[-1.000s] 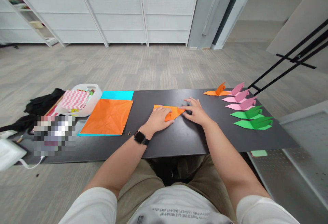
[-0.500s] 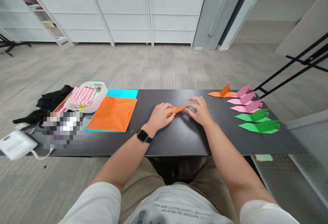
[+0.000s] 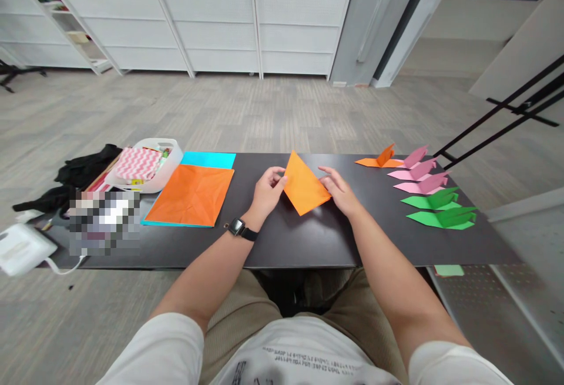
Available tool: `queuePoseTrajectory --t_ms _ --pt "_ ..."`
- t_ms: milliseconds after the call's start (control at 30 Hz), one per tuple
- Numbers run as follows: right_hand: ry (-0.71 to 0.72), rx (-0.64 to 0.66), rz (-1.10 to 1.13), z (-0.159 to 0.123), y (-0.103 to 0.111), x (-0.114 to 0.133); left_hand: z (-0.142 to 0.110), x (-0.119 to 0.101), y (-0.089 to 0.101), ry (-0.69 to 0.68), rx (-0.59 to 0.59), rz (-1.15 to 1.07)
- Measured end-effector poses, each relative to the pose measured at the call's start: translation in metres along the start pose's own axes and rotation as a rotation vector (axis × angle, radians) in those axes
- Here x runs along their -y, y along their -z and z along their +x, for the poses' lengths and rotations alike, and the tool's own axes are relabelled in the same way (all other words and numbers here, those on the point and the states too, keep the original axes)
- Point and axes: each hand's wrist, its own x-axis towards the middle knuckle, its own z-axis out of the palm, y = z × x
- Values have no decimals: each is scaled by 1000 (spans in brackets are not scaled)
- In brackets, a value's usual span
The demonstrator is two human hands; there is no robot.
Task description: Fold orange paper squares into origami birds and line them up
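Note:
A folded orange paper point(image 3: 304, 186), roughly diamond-shaped, is tilted up with its broad face toward me above the black table. My left hand point(image 3: 268, 192) pinches its left edge between thumb and fingers. At the opposite corner my right hand point(image 3: 340, 192) grips the paper low down, while its upper fingers stretch out free of it. The right thumb is mostly hidden. Further right stand folded paper birds: an orange bird point(image 3: 379, 158), several pink birds, the nearest pink bird point(image 3: 423, 185) among them, and green birds, with a green bird point(image 3: 443, 218) closest to me.
Left on the black table point(image 3: 189, 250) lie orange sheets point(image 3: 191, 197) over blue sheets point(image 3: 209, 160). Beyond them are a white basket point(image 3: 170, 167) with a pink zigzag-patterned item, black cloth point(image 3: 88, 164) and a white device with a cable point(image 3: 26, 250). A black metal frame point(image 3: 506, 111) stands at right.
The orange paper, seen as a narrow strip between my hands before, now shows a broad diamond face. My left hand has shifted slightly left, and my right hand is slightly lower.

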Motion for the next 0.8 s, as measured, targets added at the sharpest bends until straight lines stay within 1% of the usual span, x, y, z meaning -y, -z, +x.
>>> queuePoseTrajectory --t_ms 67,133,267,333,433,500,567,667,800 --pt "14 67 -19 0 -2 -1 -4 -5 1 -50 40 177" --pt "26 80 -74 1 -2 -4 -8 -10 2 -100 122 350" --pt "40 -4 -278 1 1 -8 -9 -16 6 -169 292 672" --pt "63 -44 -326 1 1 -8 -8 -15 7 -261 373 689" --pt "86 -56 -279 1 0 -9 -8 -11 7 -438 522 568" --pt "95 -60 -210 1 -1 -9 -8 -7 5 -481 584 516" --pt "112 -72 -165 2 -1 -9 -7 -3 3 -459 588 510" --pt "161 -82 -172 3 5 -11 -6 0 2 -402 550 538" --pt "201 -41 -146 3 13 -15 -5 1 6 -393 512 548"
